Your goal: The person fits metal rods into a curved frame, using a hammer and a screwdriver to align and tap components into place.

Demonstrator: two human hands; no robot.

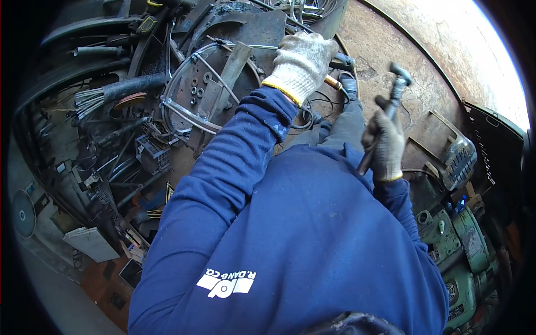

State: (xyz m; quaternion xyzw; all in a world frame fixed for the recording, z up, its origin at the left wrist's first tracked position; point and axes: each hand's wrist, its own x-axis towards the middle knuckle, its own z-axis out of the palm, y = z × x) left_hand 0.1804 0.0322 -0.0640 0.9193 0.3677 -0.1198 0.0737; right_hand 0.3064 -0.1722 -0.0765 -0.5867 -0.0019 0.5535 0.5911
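My left hand (pixel 301 62), in a pale knit glove with a yellow cuff, is closed at the top centre. A thin metal rod (pixel 259 47) runs into its grip from the left. My fingers' undersides are hidden. Just right of that hand is a dark cylindrical metal piece (pixel 341 61). My right hand (pixel 385 144), also gloved, is wrapped around the handle of a hammer (pixel 400 77), head raised. A round frame of bent rods (pixel 181 72) lies left of my left hand, around a plate with several nuts (pixel 194 90) and a flat metal bar (pixel 234 66).
Scrap metal and a bundle of rods (pixel 89 103) crowd the left. A dark crate (pixel 152 153) sits among them. Green machinery (pixel 463 245) stands at the lower right, beside a metal seat (pixel 460 162). Cables (pixel 321 103) lie near my feet on the stained floor (pixel 391 44).
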